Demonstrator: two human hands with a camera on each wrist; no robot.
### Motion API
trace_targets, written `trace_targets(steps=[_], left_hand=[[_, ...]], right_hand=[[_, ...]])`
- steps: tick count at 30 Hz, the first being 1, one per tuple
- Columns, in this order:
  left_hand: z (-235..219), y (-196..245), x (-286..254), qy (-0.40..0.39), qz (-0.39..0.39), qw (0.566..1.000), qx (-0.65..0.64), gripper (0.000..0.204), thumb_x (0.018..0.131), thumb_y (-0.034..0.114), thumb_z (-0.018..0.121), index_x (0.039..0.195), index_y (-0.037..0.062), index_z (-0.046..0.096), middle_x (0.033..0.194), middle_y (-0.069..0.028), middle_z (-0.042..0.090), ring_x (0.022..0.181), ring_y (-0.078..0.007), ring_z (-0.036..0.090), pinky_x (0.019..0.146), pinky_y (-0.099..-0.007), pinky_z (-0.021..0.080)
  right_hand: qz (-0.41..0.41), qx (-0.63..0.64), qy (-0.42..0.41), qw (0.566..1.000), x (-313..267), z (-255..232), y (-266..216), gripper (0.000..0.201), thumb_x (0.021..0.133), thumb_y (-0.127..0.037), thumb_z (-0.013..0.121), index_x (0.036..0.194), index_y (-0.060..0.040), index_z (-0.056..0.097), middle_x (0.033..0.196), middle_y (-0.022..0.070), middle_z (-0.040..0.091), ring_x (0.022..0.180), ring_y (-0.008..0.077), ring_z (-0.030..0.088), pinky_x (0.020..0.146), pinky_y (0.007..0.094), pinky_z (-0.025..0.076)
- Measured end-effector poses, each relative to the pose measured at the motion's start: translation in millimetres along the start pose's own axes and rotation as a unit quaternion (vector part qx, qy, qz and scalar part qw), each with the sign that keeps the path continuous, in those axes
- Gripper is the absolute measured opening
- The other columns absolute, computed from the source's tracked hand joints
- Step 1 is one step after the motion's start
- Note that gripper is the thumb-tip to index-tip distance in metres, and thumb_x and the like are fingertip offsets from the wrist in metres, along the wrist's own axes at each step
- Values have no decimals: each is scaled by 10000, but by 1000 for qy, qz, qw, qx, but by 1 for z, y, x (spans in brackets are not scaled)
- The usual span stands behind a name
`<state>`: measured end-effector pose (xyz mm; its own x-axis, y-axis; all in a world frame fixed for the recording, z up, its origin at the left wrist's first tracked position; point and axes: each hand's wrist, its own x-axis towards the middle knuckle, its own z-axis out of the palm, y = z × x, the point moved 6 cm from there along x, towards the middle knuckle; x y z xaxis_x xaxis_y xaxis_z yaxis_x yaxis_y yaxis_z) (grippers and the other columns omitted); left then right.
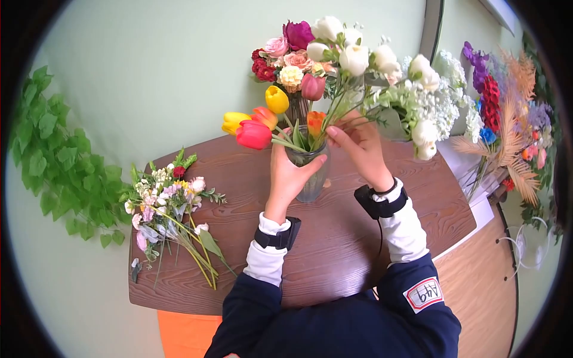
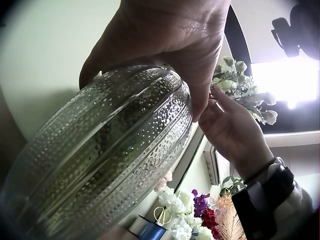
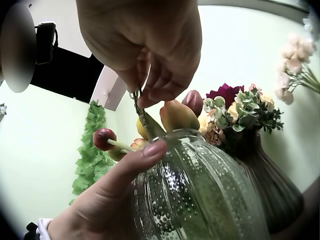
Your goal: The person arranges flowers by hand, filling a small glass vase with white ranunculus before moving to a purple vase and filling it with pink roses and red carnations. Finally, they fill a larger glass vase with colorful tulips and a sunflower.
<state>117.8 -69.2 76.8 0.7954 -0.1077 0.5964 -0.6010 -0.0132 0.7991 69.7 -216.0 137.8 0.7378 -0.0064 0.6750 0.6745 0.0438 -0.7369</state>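
My left hand (image 1: pixel 289 173) is wrapped round a ribbed clear glass vase (image 1: pixel 313 182); in the left wrist view its fingers (image 2: pixel 200 95) curve over the glass (image 2: pixel 115 135). Yellow, red and orange tulips (image 1: pixel 253 135) lean out of the vase mouth, mostly to the left. My right hand (image 1: pixel 360 146) is at the right of the rim. Between thumb and fingertips it pinches thin stems (image 3: pixel 141 112) at the vase mouth, as the right wrist view shows. White flowers (image 1: pixel 354 59) spread above that hand; which stems belong to them is hard to tell.
Behind stands a darker ribbed vase (image 3: pixel 267 180) with pink and purple flowers (image 1: pixel 298 59). A loose pile of mixed flowers (image 1: pixel 173 209) lies on the left of the brown table (image 1: pixel 334 250). White blossoms (image 1: pixel 447 101) and coloured sprays (image 1: pixel 507 119) are at the right; green leaves hang at the left.
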Motion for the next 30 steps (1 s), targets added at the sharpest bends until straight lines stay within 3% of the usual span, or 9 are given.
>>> trace_targets(steps=[4, 6, 10, 12, 20, 22, 24, 27, 30], left_hand=[[-2, 3, -1, 8, 1, 1000, 25, 811, 609, 214, 825, 1231, -50, 378, 1162, -186, 496, 1086, -274, 503, 923, -370, 402], [0, 0, -1, 1, 30, 999, 36, 804, 648, 151, 812, 1270, -51, 344, 1148, -129, 524, 1045, -187, 530, 896, -314, 431], [-1, -2, 0, -4, 33, 999, 28, 804, 648, 153, 811, 1271, -50, 344, 1147, -134, 529, 1041, -189, 534, 894, -314, 432], [-1, 2, 0, -11, 27, 998, 52, 797, 649, 148, 809, 1270, -43, 348, 1135, -133, 538, 1039, -189, 535, 890, -315, 434], [1, 10, 3, -40, 26, 999, -16, 719, 656, 122, 797, 1232, -14, 390, 1118, -111, 549, 1033, -179, 538, 884, -316, 436], [3, 9, 3, -52, 19, 997, -47, 706, 656, 118, 795, 1225, -10, 397, 1116, -107, 550, 1032, -178, 538, 886, -316, 434], [0, 5, 2, -13, 21, 999, -44, 686, 618, 157, 799, 1173, -24, 440, 1108, -155, 532, 1042, -259, 537, 888, -371, 424], [-1, 7, 2, -25, 37, 999, 7, 717, 655, 134, 800, 1230, -9, 397, 1130, -111, 538, 1048, -188, 529, 915, -332, 415], [-2, 10, 2, -18, 39, 998, 43, 750, 646, 156, 810, 1242, -14, 387, 1144, -123, 528, 1064, -200, 521, 923, -342, 409]], right_hand=[[31, -74, -8, 997, -2, -4, 6, 140, 867, -111, 615, 929, -1, 555, 917, 10, 538, 797, 64, 509, 680, 213, 423], [79, -100, -34, 991, -1, -2, 13, 153, 853, -148, 638, 916, -14, 598, 845, 1, 558, 736, 54, 488, 627, 204, 394], [75, -127, -80, 986, -1, 3, 21, 170, 824, -179, 677, 894, -31, 634, 773, -11, 571, 662, 49, 464, 573, 202, 369], [56, -233, -70, 968, 0, -3, 23, 185, 799, -207, 706, 864, -42, 651, 745, -26, 578, 610, 40, 454, 529, 206, 357], [73, 88, 76, 991, -10, 8, 14, 181, 820, -101, 674, 948, -14, 580, 727, 5, 579, 590, 58, 514, 511, 194, 395], [81, 55, 93, 991, -10, 8, 14, 118, 848, -89, 635, 920, -13, 580, 703, 16, 575, 579, 72, 529, 507, 197, 403], [27, 22, 128, 991, -7, 8, 1, 121, 856, -109, 628, 896, -5, 579, 685, 20, 574, 574, 74, 530, 506, 202, 409], [35, -24, 98, 994, 7, 1, -2, 113, 865, -104, 616, 887, -1, 575, 683, 7, 569, 579, 65, 520, 515, 199, 407], [34, -79, 41, 995, 21, -4, -18, 91, 875, -92, 600, 886, -6, 572, 682, -13, 556, 587, 53, 503, 523, 191, 402]])
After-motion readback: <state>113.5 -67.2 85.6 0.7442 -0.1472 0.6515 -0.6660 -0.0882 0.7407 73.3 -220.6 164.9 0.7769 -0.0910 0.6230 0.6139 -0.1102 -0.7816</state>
